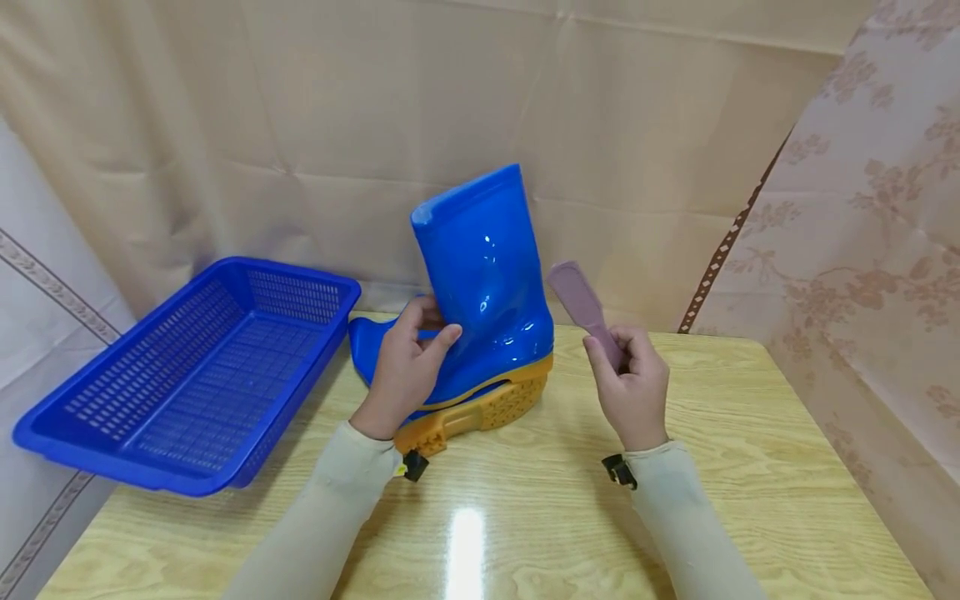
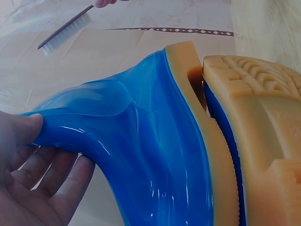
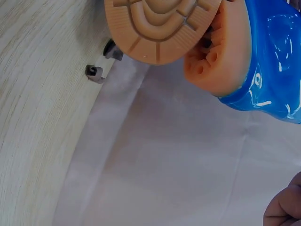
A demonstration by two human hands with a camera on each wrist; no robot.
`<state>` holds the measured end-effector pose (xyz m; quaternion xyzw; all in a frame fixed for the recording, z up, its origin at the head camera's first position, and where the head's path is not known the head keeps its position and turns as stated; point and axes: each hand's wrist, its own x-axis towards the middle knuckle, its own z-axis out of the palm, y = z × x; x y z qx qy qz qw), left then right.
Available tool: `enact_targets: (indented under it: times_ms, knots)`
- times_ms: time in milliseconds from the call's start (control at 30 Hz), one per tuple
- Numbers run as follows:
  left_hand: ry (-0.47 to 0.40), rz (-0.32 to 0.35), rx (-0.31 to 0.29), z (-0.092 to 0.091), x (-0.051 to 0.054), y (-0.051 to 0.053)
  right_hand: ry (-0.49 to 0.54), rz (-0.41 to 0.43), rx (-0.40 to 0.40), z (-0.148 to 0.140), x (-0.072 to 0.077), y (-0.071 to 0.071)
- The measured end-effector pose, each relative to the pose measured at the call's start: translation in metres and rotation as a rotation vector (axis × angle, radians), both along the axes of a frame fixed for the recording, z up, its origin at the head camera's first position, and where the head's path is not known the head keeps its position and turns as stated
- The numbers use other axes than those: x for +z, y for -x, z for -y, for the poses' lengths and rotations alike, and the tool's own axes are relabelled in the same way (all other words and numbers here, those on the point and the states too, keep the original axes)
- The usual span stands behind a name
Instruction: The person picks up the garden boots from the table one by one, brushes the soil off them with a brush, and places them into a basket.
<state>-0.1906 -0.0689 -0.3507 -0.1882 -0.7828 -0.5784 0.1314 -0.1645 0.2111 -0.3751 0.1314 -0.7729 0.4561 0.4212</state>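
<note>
In the head view, the upper blue boot (image 1: 487, 267) is gripped by the left hand (image 1: 407, 367), tilted over a second boot (image 1: 510, 406) on the table (image 1: 742, 433); a brush (image 1: 576, 296) is pinched by the right hand (image 1: 636, 392). From the left wrist, uneven footing is suggested: toppling could be caused by a slackened grip. From the right wrist, neither grip is clearly shown.

Bright glare streak on the table (image 1: 540, 517), dimmer, greyer wrist views
</note>
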Motion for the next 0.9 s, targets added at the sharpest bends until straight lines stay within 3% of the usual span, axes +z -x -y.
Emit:
enact_targets:
  times_ms: [267,600,900]
  knots:
    - [-0.046,-0.001,-0.032,0.001,-0.002,-0.001,-0.033,0.001,-0.026,-0.002,0.002,-0.002]
    - [-0.034,0.057,-0.003,0.001,-0.002,-0.001,-0.066,-0.015,-0.051,-0.003,0.003,-0.002]
    - [-0.027,0.035,0.007,-0.001,-0.005,0.002,-0.058,0.027,-0.071,-0.013,-0.003,0.002]
